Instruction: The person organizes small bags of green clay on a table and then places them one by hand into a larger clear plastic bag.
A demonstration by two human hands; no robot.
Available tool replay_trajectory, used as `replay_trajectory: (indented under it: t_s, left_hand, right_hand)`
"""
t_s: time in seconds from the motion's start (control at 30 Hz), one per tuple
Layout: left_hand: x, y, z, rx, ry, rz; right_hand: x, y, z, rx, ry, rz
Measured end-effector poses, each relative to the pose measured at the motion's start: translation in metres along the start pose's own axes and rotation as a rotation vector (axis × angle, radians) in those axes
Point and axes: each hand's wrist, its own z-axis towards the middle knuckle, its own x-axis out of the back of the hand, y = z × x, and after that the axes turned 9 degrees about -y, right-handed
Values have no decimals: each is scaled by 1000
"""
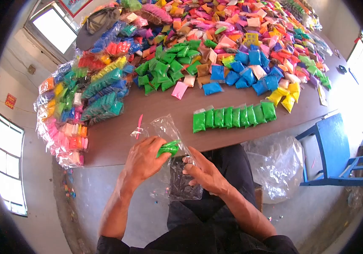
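Note:
My left hand (143,155) is closed around a few small green packets (168,148) just off the table's front edge. A transparent plastic bag (184,180) hangs open beside and below them, over my lap. The fingers of my right hand (206,172) are curled on the bag's right side, gripping its film. To the right on the table lies a neat row of several green packets (234,116), standing side by side. A thin pink strip (139,126) rests on the table just beyond my left hand.
A large heap of colourful packets (215,25) covers the back of the brown table (156,108). Filled bags of packets (103,91) are stacked at the left. A blue chair (327,148) and a big transparent bag (276,165) stand at the right, beside my legs.

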Motion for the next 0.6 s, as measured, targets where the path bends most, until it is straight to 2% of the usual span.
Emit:
replay_trajectory:
  t_s: [0.2, 0.5, 0.6]
  left_hand:
    - [-12, -23, 16, 88, 18, 127]
    - [-2, -30, 28, -38, -77, 76]
    - [-2, -30, 36, -69, 1, 203]
  right_hand:
    - [-3, 0, 3, -62, -69, 10]
    - [3, -9, 2, -97, -50, -12]
    - [4, -6, 8, -124, -60, -9]
